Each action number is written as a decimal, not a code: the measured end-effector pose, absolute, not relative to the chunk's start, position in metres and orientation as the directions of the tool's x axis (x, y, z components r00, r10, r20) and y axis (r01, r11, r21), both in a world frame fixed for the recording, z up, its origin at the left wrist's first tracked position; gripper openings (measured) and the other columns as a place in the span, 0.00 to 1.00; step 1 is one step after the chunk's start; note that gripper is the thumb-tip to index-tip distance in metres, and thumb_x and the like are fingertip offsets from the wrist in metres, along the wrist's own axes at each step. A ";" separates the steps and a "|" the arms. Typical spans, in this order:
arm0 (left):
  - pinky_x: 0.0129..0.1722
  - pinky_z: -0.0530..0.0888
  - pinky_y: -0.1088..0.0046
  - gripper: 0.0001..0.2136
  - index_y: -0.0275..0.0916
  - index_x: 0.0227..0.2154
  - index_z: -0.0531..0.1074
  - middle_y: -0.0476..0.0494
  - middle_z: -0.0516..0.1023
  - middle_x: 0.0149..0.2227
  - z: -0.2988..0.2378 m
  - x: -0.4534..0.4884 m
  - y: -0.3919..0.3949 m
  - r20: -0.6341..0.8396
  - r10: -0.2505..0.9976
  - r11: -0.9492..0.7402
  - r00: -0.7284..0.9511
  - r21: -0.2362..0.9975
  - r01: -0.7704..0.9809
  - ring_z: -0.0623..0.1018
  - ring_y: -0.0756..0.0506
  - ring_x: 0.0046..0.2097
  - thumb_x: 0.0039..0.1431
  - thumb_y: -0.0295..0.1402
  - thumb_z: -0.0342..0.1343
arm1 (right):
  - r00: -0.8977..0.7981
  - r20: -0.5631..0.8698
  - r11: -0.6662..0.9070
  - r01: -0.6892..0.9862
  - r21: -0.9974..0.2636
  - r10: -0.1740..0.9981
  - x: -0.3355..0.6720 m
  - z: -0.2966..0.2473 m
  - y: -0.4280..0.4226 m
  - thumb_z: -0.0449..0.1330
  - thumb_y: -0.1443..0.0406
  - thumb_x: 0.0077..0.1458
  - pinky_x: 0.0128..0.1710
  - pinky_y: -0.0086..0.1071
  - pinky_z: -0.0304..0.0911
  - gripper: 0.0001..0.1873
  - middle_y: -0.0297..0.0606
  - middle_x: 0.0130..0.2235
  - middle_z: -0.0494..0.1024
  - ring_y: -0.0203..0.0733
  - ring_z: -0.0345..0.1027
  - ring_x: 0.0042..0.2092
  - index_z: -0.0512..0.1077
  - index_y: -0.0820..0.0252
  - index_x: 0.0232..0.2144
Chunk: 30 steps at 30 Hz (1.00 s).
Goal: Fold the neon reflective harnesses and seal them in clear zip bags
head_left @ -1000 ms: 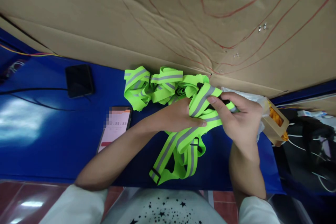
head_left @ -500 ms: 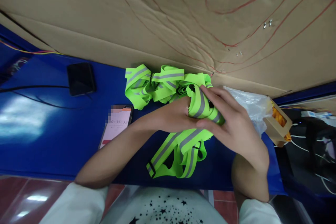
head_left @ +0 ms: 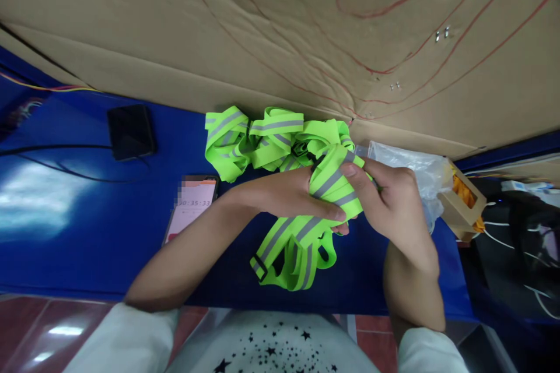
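Note:
A neon-green reflective strap (head_left: 335, 180) with grey stripes is wound in loops around my left hand (head_left: 315, 198), whose thumb presses on the bands. My right hand (head_left: 385, 186) pinches the strap at its upper right edge, thumb on top. Below the hands, more of the strap hangs in loose folds above the blue table, with a black buckle (head_left: 259, 267) at its lower left end. Behind them, several bundled green reflective straps (head_left: 276, 134) lie in a row against the cardboard. Part of my left hand's fingers is hidden under the loops.
On the blue table (head_left: 109, 233) a phone (head_left: 192, 207) showing a timer lies left of my forearm. Farther left is a black box (head_left: 131, 131) with a cable. Clear plastic bags (head_left: 406, 172) and an open cardboard box (head_left: 464, 198) stand at right. A cardboard panel (head_left: 219, 41) rises behind.
My right hand has closed from a spread position to a pinch on the strap. Another flat band now lies across my left hand, and the hanging folds have shifted slightly.

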<state>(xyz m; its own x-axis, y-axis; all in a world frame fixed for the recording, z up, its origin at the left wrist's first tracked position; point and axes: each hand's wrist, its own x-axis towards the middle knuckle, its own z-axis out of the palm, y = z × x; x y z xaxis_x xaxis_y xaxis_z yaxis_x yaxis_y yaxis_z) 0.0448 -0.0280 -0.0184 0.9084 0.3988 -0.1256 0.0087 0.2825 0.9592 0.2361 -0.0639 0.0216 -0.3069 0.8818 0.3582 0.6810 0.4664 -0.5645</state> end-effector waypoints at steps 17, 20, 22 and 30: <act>0.47 0.80 0.73 0.09 0.40 0.43 0.81 0.46 0.86 0.44 0.001 0.032 -0.028 -0.010 0.410 0.048 0.912 0.999 -0.011 0.84 0.45 0.46 0.65 0.33 0.58 | -0.247 0.294 0.384 0.576 -0.722 0.923 0.240 0.013 -0.050 0.55 0.55 0.69 0.44 0.37 0.74 0.15 0.39 0.44 0.82 0.44 0.78 0.45 0.78 0.54 0.45; 0.48 0.80 0.72 0.09 0.40 0.43 0.81 0.47 0.85 0.44 -0.006 0.033 -0.025 0.021 0.374 0.027 0.927 0.999 -0.033 0.84 0.45 0.48 0.63 0.31 0.60 | -0.443 0.177 0.430 0.575 -0.695 0.879 0.244 0.019 -0.057 0.55 0.53 0.69 0.50 0.41 0.74 0.20 0.40 0.52 0.82 0.48 0.78 0.51 0.75 0.54 0.55; 0.46 0.80 0.72 0.07 0.39 0.41 0.82 0.46 0.86 0.42 -0.012 0.035 -0.025 0.018 0.372 0.008 0.928 1.000 -0.023 0.84 0.44 0.45 0.61 0.32 0.62 | -0.524 0.122 0.462 0.588 -0.664 0.843 0.243 0.017 -0.058 0.60 0.51 0.65 0.53 0.44 0.73 0.27 0.42 0.56 0.79 0.50 0.76 0.55 0.70 0.55 0.61; 0.57 0.77 0.63 0.15 0.37 0.46 0.80 0.39 0.84 0.49 -0.029 0.044 -0.020 0.012 0.252 0.392 0.968 0.913 -0.113 0.82 0.40 0.54 0.60 0.40 0.66 | -0.337 0.298 0.449 0.638 -0.626 0.893 0.237 0.013 -0.053 0.69 0.54 0.56 0.51 0.44 0.72 0.23 0.40 0.50 0.81 0.50 0.76 0.50 0.75 0.54 0.52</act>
<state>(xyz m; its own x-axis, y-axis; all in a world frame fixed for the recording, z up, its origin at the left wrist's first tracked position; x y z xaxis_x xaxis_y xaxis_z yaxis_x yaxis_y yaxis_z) 0.0443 -0.0203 -0.0286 0.9677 0.2516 0.0122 -0.1134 0.3920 0.9129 0.2374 -0.0533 0.0126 -0.3374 0.8931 0.2976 0.6376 0.4493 -0.6257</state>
